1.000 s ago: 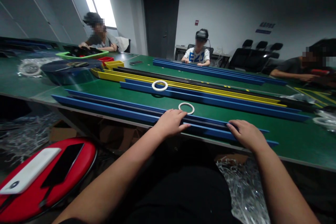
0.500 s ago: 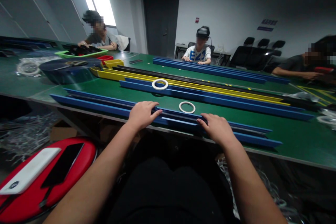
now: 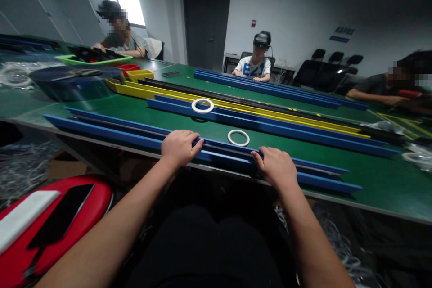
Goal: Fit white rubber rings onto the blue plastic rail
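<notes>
A long blue channel (image 3: 111, 134) lies along the near edge of the green table (image 3: 175, 121), with a dark strip running inside it. My left hand (image 3: 178, 146) rests over the channel left of its middle, fingers curled over the far wall and thumb on the near side. Further right, my right hand (image 3: 276, 164) grips the same channel in a like way. Just beyond it, between my hands, a white tape ring (image 3: 238, 137) lies on the table. Another white ring (image 3: 202, 106) rests on a second blue channel (image 3: 270, 127) behind.
Yellow channels (image 3: 135, 92) and black strips lie farther back. A large film roll (image 3: 74, 85), a green tray (image 3: 118, 60) and a yellow bin (image 3: 140, 75) stand at left. A red stool (image 3: 91, 193) holds a phone. Three people sit around the table.
The camera view has shifted slightly, so the table's left side appears farther left. Both hands remain at the near blue channel, with little visible change in grip.
</notes>
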`<state>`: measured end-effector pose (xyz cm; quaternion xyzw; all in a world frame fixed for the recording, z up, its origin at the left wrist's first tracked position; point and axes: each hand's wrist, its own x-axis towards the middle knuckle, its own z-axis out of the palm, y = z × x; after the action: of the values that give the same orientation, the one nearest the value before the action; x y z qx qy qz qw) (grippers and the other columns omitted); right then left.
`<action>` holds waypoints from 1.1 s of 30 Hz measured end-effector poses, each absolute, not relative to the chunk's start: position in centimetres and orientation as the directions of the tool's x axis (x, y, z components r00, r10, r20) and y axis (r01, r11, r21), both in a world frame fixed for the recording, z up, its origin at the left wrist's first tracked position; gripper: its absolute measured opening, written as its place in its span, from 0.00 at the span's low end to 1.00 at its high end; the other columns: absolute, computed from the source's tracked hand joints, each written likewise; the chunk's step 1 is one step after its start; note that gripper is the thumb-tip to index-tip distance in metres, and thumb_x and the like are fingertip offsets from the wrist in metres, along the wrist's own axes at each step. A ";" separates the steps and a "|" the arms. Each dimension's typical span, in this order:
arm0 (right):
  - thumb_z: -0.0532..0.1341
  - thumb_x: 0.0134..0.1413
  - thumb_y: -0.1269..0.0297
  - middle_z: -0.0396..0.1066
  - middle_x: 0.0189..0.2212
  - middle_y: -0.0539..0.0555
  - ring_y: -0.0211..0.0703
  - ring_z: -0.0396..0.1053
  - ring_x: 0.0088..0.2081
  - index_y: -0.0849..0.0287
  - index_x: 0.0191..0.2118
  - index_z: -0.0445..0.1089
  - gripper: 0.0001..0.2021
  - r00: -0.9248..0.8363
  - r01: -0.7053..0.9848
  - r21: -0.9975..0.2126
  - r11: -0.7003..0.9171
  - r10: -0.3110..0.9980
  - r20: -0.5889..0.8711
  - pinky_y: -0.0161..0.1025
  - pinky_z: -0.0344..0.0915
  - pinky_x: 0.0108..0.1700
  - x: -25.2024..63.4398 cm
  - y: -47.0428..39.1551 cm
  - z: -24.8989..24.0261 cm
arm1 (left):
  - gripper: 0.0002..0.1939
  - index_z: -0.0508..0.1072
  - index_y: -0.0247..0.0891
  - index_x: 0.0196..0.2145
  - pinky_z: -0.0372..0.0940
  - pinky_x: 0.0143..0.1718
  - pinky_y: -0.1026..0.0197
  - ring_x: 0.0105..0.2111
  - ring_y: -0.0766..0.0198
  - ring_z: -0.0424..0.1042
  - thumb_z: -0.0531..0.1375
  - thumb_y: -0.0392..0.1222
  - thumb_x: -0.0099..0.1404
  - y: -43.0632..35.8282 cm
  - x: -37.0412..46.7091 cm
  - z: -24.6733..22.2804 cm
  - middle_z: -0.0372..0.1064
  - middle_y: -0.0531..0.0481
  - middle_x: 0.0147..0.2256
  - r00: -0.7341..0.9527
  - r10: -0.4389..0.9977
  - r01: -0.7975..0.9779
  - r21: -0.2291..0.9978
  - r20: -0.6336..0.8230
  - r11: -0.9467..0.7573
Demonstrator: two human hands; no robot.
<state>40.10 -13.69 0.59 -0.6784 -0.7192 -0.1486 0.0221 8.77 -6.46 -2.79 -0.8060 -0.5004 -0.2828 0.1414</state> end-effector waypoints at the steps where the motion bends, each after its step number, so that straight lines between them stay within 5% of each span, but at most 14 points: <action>1: 0.35 0.65 0.41 0.74 0.36 0.57 0.49 0.70 0.40 0.55 0.41 0.70 0.32 -0.081 0.982 0.185 0.038 0.969 0.235 0.42 0.53 0.38 40.1 -13.7 0.6 | 0.21 0.77 0.42 0.42 0.64 0.46 0.50 0.43 0.53 0.74 0.49 0.55 0.69 -6.4 8.8 -2.8 0.77 0.45 0.40 0.338 0.727 0.886 0.058 0.598 -0.459; 33: 0.37 0.66 0.44 0.75 0.36 0.57 0.49 0.71 0.40 0.55 0.41 0.71 0.30 -0.070 0.985 0.170 0.025 0.962 0.264 0.43 0.56 0.39 39.7 -13.8 0.6 | 0.19 0.77 0.42 0.42 0.64 0.46 0.50 0.43 0.53 0.73 0.49 0.50 0.68 -6.7 8.9 -2.6 0.77 0.46 0.41 0.314 0.747 0.890 0.091 0.586 -0.446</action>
<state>39.66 -13.82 0.62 -0.6810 -0.7148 -0.1546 0.0372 8.91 -6.72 -2.65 -0.8008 -0.5112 -0.2857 0.1255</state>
